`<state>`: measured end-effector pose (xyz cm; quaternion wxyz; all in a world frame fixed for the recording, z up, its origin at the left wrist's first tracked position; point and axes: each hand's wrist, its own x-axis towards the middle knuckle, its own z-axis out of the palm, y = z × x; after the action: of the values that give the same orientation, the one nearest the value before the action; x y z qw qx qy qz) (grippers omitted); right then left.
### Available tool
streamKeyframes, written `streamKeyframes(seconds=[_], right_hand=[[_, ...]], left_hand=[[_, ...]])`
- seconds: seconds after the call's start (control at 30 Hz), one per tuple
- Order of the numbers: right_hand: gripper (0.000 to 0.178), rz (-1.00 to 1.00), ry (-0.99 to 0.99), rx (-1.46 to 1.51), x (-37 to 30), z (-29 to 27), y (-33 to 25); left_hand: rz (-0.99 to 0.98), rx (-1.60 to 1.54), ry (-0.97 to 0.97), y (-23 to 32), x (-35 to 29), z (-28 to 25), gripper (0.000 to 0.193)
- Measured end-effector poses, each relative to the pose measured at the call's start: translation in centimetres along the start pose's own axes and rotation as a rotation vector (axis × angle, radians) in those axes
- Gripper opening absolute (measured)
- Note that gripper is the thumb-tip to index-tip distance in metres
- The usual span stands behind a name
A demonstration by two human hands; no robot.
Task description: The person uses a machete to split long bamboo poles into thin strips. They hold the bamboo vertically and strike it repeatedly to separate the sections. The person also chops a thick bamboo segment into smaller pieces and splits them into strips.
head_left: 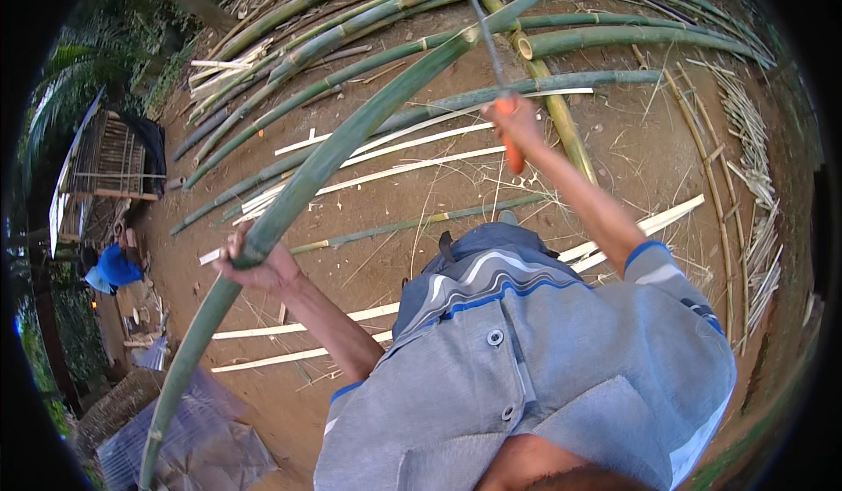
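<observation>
A long green bamboo pole [326,150] slants across the view from the lower left to the top. My left hand [263,267] is closed around it at about its middle. In my right hand [519,127] is the orange handle of a machete [492,48], gripped in a closed fist. Its long, narrow dark blade points away from me and is seen nearly edge-on. The blade crosses close to a pale node on the pole; whether it touches or cuts into the bamboo I cannot tell.
Several bamboo poles [614,39] lie across the ground ahead, over a yellowish pole [566,131]. Pale split strips [412,159] lie nearer. A ladder-like bamboo frame [715,175] is at right. Far left, a person in blue [121,265] crouches near a slatted hut [114,162]. Clear plastic sheeting [189,443] lies lower left.
</observation>
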<state>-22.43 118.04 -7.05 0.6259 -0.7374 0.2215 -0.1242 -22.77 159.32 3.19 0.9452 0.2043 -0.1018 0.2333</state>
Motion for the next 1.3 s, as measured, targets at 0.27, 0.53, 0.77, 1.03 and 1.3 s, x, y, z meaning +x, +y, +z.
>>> streamKeyframes(seconds=[0.27,0.53,0.77,1.03,1.3], right_hand=[[0.024,-0.447,-0.333,-0.644,-13.5,5.5,-11.5],[0.021,-0.511,-0.203,-0.711,-15.6,6.8,-13.2],[0.009,-0.372,-0.080,-0.829,-12.2,4.7,-10.9],[0.021,-0.288,-0.081,-0.862,-5.1,0.0,-6.7],[0.021,-0.357,-0.003,-0.959,4.9,-3.0,-5.9]], left_hand=[[-0.111,-0.053,-0.345,-0.9,2.3,-0.1,0.018],[-0.112,-0.040,-0.602,-1.9,3.1,1.8,0.021],[-0.084,-0.024,-0.397,-2.5,2.6,2.6,0.021],[0.025,-0.054,-0.275,1.7,6.4,2.2,0.022],[0.132,-0.025,-0.202,1.2,7.8,3.8,0.023]])
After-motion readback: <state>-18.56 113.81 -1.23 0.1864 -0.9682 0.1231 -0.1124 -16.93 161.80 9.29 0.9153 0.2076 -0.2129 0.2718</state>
